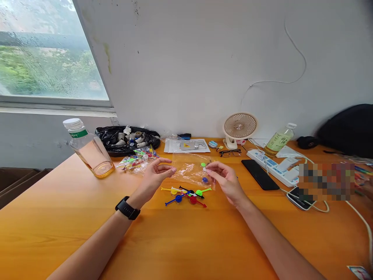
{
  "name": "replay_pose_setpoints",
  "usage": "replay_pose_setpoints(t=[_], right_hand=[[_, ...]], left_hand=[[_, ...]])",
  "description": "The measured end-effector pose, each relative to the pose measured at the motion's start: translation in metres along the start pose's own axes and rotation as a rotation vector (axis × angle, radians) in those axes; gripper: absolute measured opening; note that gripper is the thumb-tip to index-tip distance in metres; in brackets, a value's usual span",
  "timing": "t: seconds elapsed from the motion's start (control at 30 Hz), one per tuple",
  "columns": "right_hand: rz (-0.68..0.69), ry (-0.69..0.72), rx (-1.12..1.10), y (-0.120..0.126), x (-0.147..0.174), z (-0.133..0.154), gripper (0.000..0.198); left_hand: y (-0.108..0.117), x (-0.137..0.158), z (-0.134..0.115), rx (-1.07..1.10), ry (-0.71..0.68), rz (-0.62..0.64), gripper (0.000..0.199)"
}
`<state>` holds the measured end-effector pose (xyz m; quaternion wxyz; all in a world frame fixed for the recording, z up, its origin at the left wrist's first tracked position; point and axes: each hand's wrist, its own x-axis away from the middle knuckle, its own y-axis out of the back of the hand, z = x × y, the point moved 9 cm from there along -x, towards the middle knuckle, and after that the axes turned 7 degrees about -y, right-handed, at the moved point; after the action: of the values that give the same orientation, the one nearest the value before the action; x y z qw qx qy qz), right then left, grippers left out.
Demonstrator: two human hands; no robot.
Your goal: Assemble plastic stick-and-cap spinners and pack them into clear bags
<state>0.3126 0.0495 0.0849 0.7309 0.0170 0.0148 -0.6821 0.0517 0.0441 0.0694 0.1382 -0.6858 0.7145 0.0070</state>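
Note:
A clear plastic bag [186, 168] is stretched between my two hands above the table. My left hand [159, 174], with a black watch on the wrist, pinches the bag's left edge between thumb and fingers. At the opposite edge my right hand [226, 179] grips the bag with thumb and fingers closed. Inside the bag show a green disc [203, 165] and a blue disc [205, 180], close to my right fingertips; a small white piece there is too small to name. Below the bag lies a cluster of coloured plastic arrow spinners, including a blue spinner [178, 199] and a red spinner [193, 200].
Left of the bag are bags of coloured parts [136, 163], a large bottle [91, 149] and a black bin bag [101, 136]. Behind stand a fan [240, 126] and glasses [230, 153]. To the right lie a black phone [258, 174] and a power strip [272, 165] with cables.

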Motion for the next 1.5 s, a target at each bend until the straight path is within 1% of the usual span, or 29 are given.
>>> replay_pose_setpoints(t=[0.07, 0.13, 0.2, 0.27, 0.33, 0.43, 0.5, 0.6, 0.73, 0.93, 1.1, 1.2, 1.3, 1.37, 1.43, 1.5], right_hand=[[0.010, -0.037, -0.049, 0.001, -0.002, -0.004, 0.027], [0.005, -0.067, -0.082, 0.004, -0.003, -0.009, 0.027], [0.021, -0.077, -0.057, 0.005, -0.005, -0.012, 0.028], [0.065, -0.057, -0.002, 0.004, -0.007, -0.012, 0.031], [0.099, -0.015, 0.045, 0.001, -0.007, -0.009, 0.035], [0.102, 0.020, 0.070, 0.001, -0.008, -0.006, 0.037], [0.090, -0.007, 0.039, 0.003, -0.009, -0.009, 0.036], [0.062, -0.064, -0.035, 0.007, -0.011, -0.016, 0.038], [0.047, -0.097, -0.048, 0.009, -0.013, -0.022, 0.042], [0.031, -0.098, -0.047, 0.008, -0.012, -0.022, 0.043], [0.058, -0.121, -0.108, 0.004, -0.009, -0.021, 0.043], [0.040, -0.103, -0.107, 0.006, -0.009, -0.017, 0.044], [0.017, -0.070, -0.096, 0.011, -0.010, -0.011, 0.041], [0.067, -0.073, -0.088, 0.008, -0.009, -0.010, 0.042], [0.151, -0.096, -0.081, 0.001, -0.007, -0.011, 0.049], [0.205, -0.112, -0.082, -0.005, -0.004, -0.011, 0.053]], left_hand=[[0.001, 0.000, -0.001, 0.011, -0.013, -0.006, 0.046], [-0.001, 0.001, -0.004, 0.009, -0.027, 0.021, 0.040], [-0.006, 0.002, -0.006, -0.045, -0.028, 0.092, 0.029], [-0.012, 0.004, -0.006, -0.129, -0.015, 0.175, 0.022], [-0.015, 0.005, -0.005, -0.169, -0.008, 0.226, 0.028], [-0.016, 0.006, -0.003, -0.116, 0.022, 0.249, 0.046], [-0.016, 0.007, -0.001, -0.078, 0.049, 0.254, 0.055], [-0.016, 0.007, -0.001, -0.047, 0.048, 0.260, 0.059], [-0.016, 0.007, -0.004, -0.074, 0.017, 0.242, 0.054], [-0.014, 0.006, -0.001, -0.093, 0.018, 0.188, 0.045], [-0.009, 0.004, -0.002, -0.092, -0.006, 0.139, 0.045], [-0.006, 0.003, -0.003, -0.099, -0.032, 0.114, 0.046], [-0.003, 0.001, -0.005, -0.104, -0.053, 0.082, 0.045], [0.000, 0.000, -0.005, -0.102, -0.065, 0.055, 0.042], [0.003, -0.001, -0.007, -0.106, -0.084, 0.030, 0.038], [0.006, -0.002, -0.009, -0.114, -0.108, 0.011, 0.035]])
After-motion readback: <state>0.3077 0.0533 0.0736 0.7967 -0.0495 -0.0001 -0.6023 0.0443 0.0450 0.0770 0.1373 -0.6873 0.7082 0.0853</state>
